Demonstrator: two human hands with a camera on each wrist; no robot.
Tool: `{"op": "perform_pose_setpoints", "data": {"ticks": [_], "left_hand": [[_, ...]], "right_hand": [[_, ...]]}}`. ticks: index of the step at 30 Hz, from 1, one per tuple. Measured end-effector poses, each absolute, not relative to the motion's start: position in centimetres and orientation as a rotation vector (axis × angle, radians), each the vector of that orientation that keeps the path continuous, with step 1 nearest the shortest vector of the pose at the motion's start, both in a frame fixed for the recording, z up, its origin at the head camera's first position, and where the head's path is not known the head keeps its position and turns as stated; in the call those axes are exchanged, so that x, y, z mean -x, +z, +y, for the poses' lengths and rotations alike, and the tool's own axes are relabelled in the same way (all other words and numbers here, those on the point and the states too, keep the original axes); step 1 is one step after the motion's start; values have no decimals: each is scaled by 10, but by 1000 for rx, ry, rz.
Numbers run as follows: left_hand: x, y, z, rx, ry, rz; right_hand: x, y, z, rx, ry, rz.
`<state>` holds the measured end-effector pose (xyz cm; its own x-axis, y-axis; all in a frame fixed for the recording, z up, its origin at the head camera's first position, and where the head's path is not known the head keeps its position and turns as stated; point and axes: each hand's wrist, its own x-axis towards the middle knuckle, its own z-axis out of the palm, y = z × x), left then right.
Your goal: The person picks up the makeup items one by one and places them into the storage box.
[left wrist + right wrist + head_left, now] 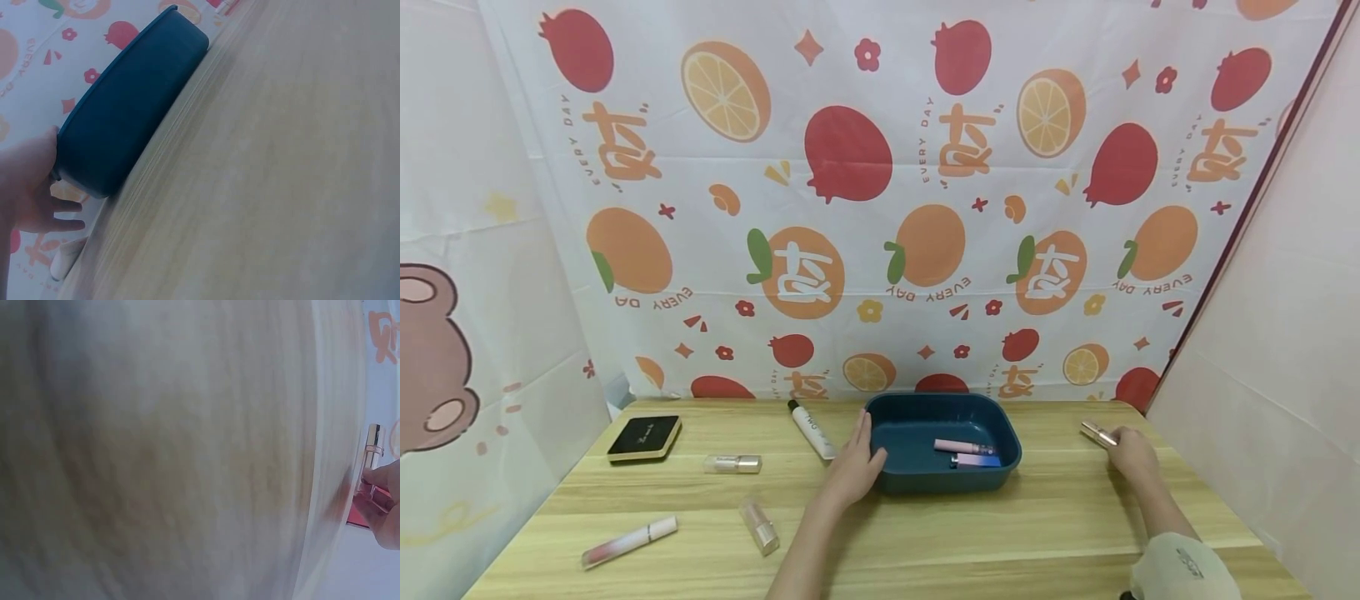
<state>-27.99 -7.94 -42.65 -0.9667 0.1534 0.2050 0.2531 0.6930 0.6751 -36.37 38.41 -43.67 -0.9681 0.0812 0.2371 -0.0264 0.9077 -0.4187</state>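
My left hand [854,467] rests at the left end of a dark blue plastic bin [925,482], with its thumb over the rim. In the left wrist view, straight fingers [69,225] lie beside the bin's end wall. Inside the bin are a pink tube [957,447] and a pink-and-blue tube [976,461], lying side by side. Far to the right, my right hand [1133,454] pinches a lip gloss tube [1097,433] between thumb and fingers, close over the table. Its shiny gold cap [374,436] shows in the right wrist view.
Left of the bin lie a white squeeze tube [812,432] with a black cap, a black compact [644,437], a clear tube [732,464], a gold-capped tube [761,527] and a white-capped lip gloss [628,542]. A fruit-print curtain [850,217] hangs behind the wooden table [970,542].
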Motion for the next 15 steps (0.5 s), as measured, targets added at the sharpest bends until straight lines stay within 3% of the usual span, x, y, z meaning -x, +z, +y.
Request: {"op": "perform_pose_setpoints", "data": {"ticks": [15], "left_hand": [[274, -426, -76, 320, -1121, -2763]], "right_hand": [[357, -433, 376, -20, 676, -2811]]}}
